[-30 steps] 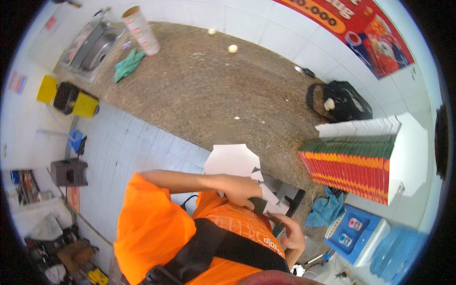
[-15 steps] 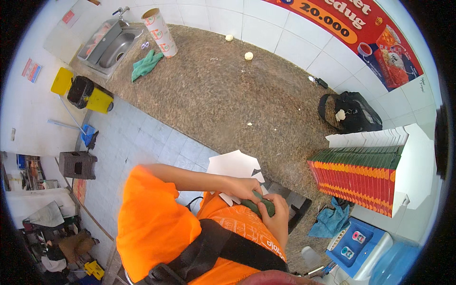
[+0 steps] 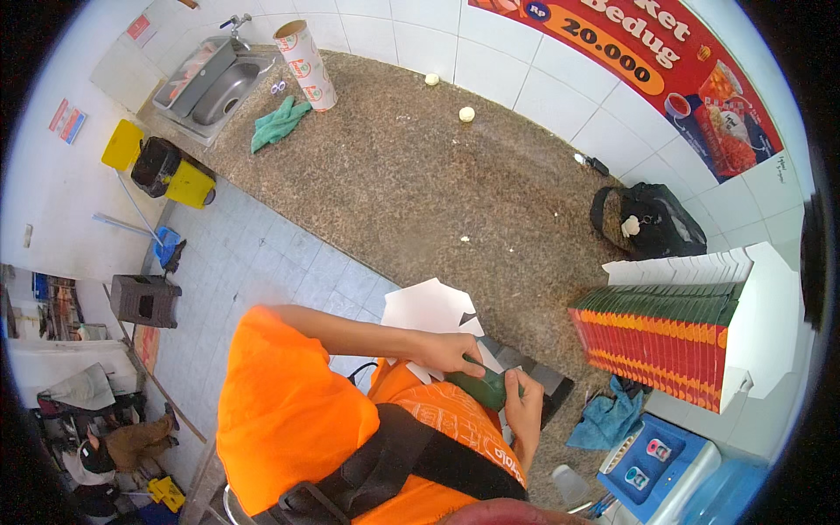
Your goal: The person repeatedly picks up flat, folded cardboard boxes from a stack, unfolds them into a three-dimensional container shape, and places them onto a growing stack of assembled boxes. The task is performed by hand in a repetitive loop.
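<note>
Close to my body I hold a paperboard box blank (image 3: 429, 308), its white side showing toward the counter and a dark green part (image 3: 481, 388) bent up between my hands. My left hand (image 3: 457, 353) reaches across from the left, its fingers closed on the upper edge of the green part. On the other side my right hand (image 3: 523, 404) pinches the green part's right end between thumb and fingers. The lower portion of the blank is hidden behind my hands and orange shirt.
A long row of nested red, orange and green cartons (image 3: 656, 337) stands on the right of the speckled counter (image 3: 394, 192). Behind it sits a black bag (image 3: 661, 219). A blue cloth (image 3: 605, 420) and a blue-topped water dispenser (image 3: 652, 464) are at lower right.
My hands have moved slightly apart, and more of the green part shows between them. The whole view has shifted a little. At far lower left, a person in the background has changed position.
</note>
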The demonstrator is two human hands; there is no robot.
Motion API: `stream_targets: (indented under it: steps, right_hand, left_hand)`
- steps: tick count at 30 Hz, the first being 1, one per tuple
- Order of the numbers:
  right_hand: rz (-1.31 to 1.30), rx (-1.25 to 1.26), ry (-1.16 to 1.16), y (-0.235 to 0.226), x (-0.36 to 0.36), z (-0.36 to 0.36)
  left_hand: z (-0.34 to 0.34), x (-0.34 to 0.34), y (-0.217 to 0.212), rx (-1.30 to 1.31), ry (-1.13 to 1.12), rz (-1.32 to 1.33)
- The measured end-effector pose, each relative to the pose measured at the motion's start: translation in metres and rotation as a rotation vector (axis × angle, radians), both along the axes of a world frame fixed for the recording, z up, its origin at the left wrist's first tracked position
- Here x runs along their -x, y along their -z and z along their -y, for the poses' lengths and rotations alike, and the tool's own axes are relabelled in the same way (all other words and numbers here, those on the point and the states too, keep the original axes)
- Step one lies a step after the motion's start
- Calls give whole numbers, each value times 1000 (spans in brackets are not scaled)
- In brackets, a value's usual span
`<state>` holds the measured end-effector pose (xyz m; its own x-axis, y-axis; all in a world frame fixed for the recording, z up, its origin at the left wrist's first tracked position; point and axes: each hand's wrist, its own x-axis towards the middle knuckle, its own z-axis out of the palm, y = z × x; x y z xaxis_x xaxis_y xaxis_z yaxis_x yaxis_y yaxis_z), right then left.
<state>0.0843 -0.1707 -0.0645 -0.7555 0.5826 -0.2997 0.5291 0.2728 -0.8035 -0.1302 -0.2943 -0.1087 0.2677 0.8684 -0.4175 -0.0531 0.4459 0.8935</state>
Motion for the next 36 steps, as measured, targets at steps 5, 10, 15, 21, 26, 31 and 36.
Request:
stream_targets:
  steps: [5, 10, 15, 21, 26, 31, 36]
  right_hand:
    - [-61, -188, -132, -3, 10, 0]
    - [-119, -45, -87, -1, 6, -10]
    - [-45, -124, -251, -5, 12, -12]
    - [-132, -146, -370, 5, 18, -12]
    - [-293, -140, 125, -14, 15, -17]
    - [-654, 30, 583, -52, 37, 1]
    - [-424, 35, -10, -56, 59, 9]
  left_hand:
    - [0, 6, -29, -6, 7, -63]
    - [3, 2, -14, -69, -105, 45]
    - [1, 7, -35, -49, -60, -178]
    - [-8, 26, -34, -412, 15, -449]
    - [-28, 48, -131, -1030, -672, -1037]
    - [-2, 26, -139, -659, -886, -623]
    - [-33, -1, -119, -780, -869, -522]
